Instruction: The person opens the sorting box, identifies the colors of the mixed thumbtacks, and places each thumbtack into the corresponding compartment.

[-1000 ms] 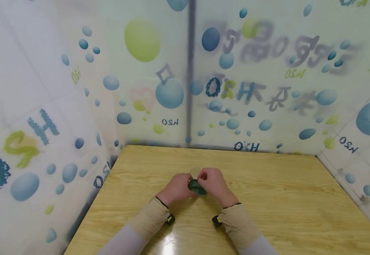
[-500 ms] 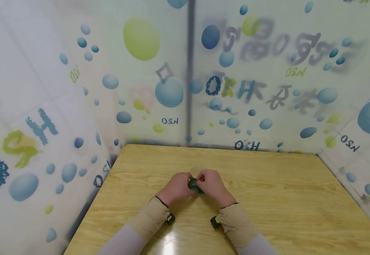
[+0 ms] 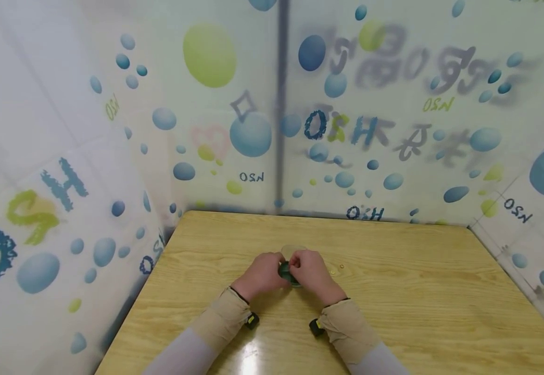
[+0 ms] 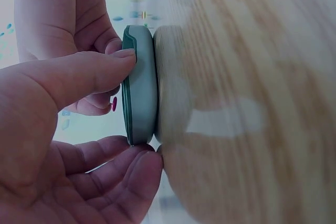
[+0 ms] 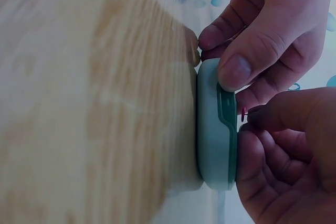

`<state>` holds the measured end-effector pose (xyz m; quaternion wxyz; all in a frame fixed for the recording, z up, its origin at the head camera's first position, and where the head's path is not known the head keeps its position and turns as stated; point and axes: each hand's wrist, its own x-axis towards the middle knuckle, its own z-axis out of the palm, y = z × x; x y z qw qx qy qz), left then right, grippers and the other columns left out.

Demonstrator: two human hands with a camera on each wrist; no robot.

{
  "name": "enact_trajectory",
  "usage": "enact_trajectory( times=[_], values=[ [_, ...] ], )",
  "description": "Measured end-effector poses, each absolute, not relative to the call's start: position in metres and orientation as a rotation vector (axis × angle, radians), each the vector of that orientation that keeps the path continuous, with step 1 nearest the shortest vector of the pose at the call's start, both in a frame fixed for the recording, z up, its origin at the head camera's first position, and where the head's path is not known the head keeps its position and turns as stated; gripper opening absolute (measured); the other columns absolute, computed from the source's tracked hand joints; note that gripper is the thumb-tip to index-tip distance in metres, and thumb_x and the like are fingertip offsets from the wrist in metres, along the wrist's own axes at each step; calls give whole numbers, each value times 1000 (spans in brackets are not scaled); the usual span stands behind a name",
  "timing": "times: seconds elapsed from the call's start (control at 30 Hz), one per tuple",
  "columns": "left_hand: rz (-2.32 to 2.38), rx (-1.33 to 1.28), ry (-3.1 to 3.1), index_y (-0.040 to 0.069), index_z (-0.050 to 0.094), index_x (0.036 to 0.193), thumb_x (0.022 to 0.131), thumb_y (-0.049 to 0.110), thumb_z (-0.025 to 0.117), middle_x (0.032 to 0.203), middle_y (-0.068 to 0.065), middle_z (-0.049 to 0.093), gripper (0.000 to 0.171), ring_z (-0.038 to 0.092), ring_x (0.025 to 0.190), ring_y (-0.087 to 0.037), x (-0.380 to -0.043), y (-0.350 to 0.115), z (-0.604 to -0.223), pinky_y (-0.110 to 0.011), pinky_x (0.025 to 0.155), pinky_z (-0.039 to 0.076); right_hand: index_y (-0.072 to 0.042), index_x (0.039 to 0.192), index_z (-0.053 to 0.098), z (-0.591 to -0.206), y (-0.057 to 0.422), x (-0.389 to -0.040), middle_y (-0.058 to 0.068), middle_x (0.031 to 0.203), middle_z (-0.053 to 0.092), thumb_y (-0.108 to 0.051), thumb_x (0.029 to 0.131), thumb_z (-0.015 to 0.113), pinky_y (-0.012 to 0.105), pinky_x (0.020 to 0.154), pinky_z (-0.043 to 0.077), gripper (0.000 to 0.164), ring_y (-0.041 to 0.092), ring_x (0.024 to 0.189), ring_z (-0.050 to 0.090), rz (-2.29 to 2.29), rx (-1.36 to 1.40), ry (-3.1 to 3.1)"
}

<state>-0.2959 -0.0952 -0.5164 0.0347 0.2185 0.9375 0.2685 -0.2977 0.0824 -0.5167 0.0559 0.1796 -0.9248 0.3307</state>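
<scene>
A small round case [image 3: 285, 273], pale green outside with a dark green inner part, stands on the wooden table. In the left wrist view my left hand [image 4: 63, 108] holds this case, thumb on its upper rim and fingers against its opposite side. My right hand [image 3: 312, 271] is over the case's open face. Between its thumb and fingertip it pinches a tiny red ring-like piece [image 5: 243, 114], just off the dark green face in the right wrist view. A clear round lid [image 3: 293, 249] shows behind the hands. The case's inside is mostly hidden by my fingers.
Right of my right hand, a tiny red ring [image 3: 342, 266] and a tiny yellow piece [image 3: 332, 272] lie on the wooden table [image 3: 421, 291]. Patterned sheets [image 3: 370, 104] with blue and green dots rise behind the table and on both sides.
My right hand has shifted slightly left and covers more of the case. The yellow piece on the table has come into sight beside it. My left hand keeps its hold.
</scene>
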Motion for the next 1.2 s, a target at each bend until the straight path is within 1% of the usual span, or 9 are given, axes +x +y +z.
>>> enact_trajectory(
  times=[0.2,0.37,0.57,0.77,0.83,1.03,1.2],
  values=[
    [833,669,2873,4,71,114,79,26,92,81,0,64,47,53,69,-13,-296,-94,-517,-27,67,45,-13,78,73,-516,84,-298,-3,73,68,-2,87,75,27,63,49,14,10,68,57,999,538,-2805],
    [824,659,2877,2,71,115,78,26,93,84,-1,66,49,55,71,-13,-296,-93,-516,-28,68,47,-13,76,73,-516,85,-298,-3,72,68,-2,87,75,27,64,50,16,10,68,57,994,539,-2799],
    [813,649,2880,2,71,115,78,27,93,85,-2,67,50,57,73,-13,-295,-92,-514,-29,70,49,-12,78,75,-514,86,-299,-3,73,69,-3,90,77,26,63,50,15,9,68,58,1009,530,-2819],
    [801,638,2881,1,71,119,80,28,93,89,-4,70,53,59,76,-14,-295,-93,-513,-32,74,53,-12,84,78,-508,91,-301,0,79,73,-5,93,78,28,66,54,11,9,72,63,1032,557,-2856],
    [795,632,2883,1,71,118,80,29,93,91,-4,71,52,60,77,-14,-296,-93,-514,-32,75,53,-11,85,78,-506,94,-302,0,80,73,-6,94,77,27,66,54,11,9,72,63,1080,548,-2880],
    [800,629,2899,4,72,110,79,29,94,91,-3,72,45,60,78,-13,-297,-92,-515,-31,76,53,-10,86,78,-503,112,-306,0,81,72,-6,96,74,27,63,53,11,12,67,62,1249,471,-2937],
    [812,623,2896,3,71,108,78,27,95,90,-3,71,45,59,77,-13,-295,-92,-514,-31,74,52,-8,91,79,-500,130,-310,3,81,72,-7,98,73,30,63,54,9,15,67,64,1319,377,-2951]
  ],
)
